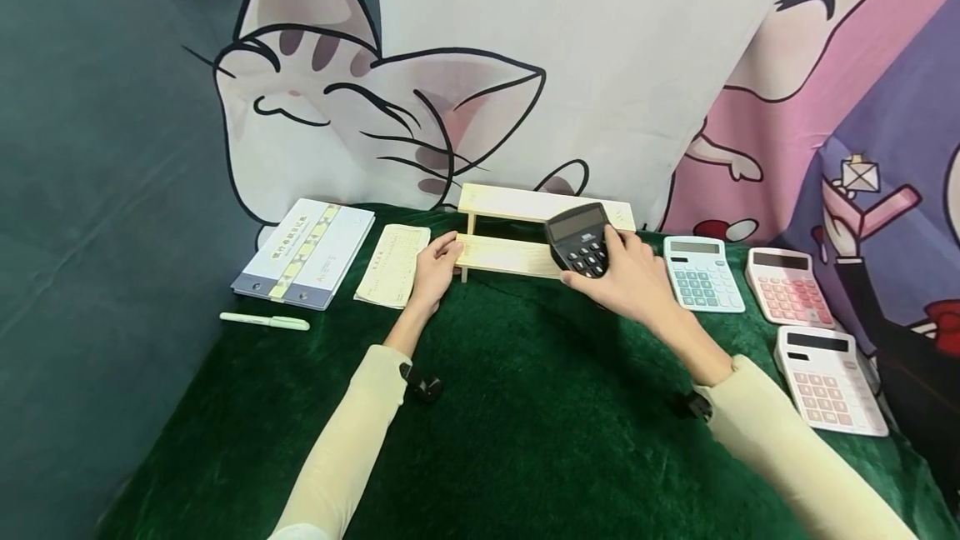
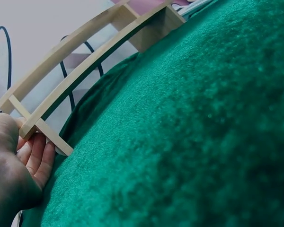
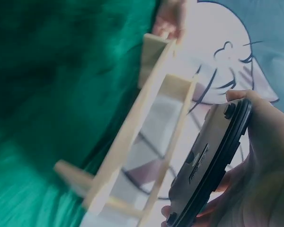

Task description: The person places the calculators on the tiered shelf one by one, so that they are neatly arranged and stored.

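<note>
A black calculator [image 1: 576, 233] is in my right hand [image 1: 637, 280], which grips it by its right side and lower edge. It is tilted with its keys toward me, over the right part of the wooden two-step shelf [image 1: 502, 256]. In the right wrist view the calculator's back [image 3: 194, 158] faces the shelf, with a gap visible between them. My left hand [image 1: 432, 272] holds the left end of the shelf's lower step. Seen from the left wrist, its fingers [image 2: 37, 153] curl behind the end leg and the thumb is partly hidden.
Left of the shelf lie a paper pad [image 1: 393, 265], a white-and-blue binder [image 1: 303, 252] and a pale green pen [image 1: 264, 321]. On the right are a light blue calculator [image 1: 703, 275], a pink one [image 1: 789, 287] and a white-pink one [image 1: 831, 380]. Green cloth [image 1: 525, 423] covers the table.
</note>
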A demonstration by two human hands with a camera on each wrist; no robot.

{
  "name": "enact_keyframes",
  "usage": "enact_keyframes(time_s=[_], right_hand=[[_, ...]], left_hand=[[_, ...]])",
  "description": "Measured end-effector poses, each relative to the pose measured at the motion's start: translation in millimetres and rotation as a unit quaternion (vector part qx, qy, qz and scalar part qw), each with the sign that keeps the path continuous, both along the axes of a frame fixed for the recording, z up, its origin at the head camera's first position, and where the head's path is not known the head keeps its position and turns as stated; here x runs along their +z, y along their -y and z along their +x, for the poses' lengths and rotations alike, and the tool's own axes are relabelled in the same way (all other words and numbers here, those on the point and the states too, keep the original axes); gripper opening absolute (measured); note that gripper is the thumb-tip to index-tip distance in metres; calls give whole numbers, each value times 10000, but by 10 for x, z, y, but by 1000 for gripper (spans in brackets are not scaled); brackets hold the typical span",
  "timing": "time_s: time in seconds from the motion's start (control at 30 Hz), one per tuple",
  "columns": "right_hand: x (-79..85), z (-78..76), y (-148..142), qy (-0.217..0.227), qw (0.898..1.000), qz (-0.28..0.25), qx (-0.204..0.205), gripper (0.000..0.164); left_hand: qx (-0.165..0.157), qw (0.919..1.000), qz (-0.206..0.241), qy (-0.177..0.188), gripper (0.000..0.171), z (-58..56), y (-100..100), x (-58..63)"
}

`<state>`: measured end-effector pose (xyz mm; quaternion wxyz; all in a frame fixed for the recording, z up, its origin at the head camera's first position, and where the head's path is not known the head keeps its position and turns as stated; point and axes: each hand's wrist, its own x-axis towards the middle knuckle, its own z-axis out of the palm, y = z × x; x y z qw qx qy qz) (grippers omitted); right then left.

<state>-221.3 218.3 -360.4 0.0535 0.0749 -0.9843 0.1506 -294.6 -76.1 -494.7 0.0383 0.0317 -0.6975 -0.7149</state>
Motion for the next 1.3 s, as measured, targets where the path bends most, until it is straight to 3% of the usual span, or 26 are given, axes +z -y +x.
enact_keyframes(time_s=[0.3,0.53,0.73,1.0,1.3], right_hand=[[147,-457,665,357,9991,-205,26,107],[190,-822,1041,269,9991,301,-156,113],[186,-1071,1263,469,9956,508,-631,112],[32,-1262,1431,605,9895,426,-1239,118],[26,-1299,1690,902,9771,391,-1887,116]], left_hand=[[66,9998,94,-133,45,11,-30,-19],[109,9998,119,-143,44,-6,-50,-40],[98,9997,139,-159,44,-3,-36,-22],[113,9997,168,-147,44,10,-55,-26],[48,9998,73,-191,44,-15,-36,-39]])
